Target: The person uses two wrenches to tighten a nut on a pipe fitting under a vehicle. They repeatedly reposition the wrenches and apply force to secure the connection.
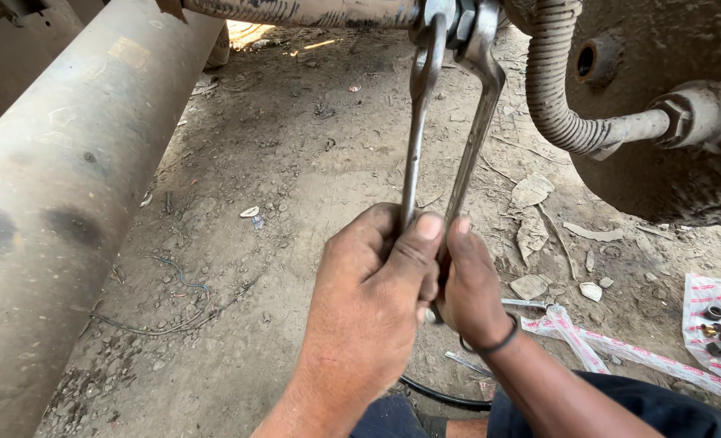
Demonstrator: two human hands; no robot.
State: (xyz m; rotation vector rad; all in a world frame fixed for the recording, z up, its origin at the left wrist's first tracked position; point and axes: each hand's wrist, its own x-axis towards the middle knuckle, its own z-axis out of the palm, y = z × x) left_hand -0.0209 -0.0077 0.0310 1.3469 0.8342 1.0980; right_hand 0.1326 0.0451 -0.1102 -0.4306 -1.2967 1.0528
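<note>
My left hand (372,280) and right hand (467,288) clamp two wrenches (413,154) together on the nut (458,20); nut not off yet.

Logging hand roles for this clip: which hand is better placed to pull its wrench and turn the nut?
Probably the right hand: it grips the open-end wrench seated on the nut. The left hand holds the ring wrench alongside, seemingly bracing.

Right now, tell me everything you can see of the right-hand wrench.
The right-hand wrench is a long, worn grey metal spanner. Its head sits on the nut at the rusty bar's end, beside a second wrench. The shaft slants down-left into the right hand, which grips its lower end against the left hand.
</note>
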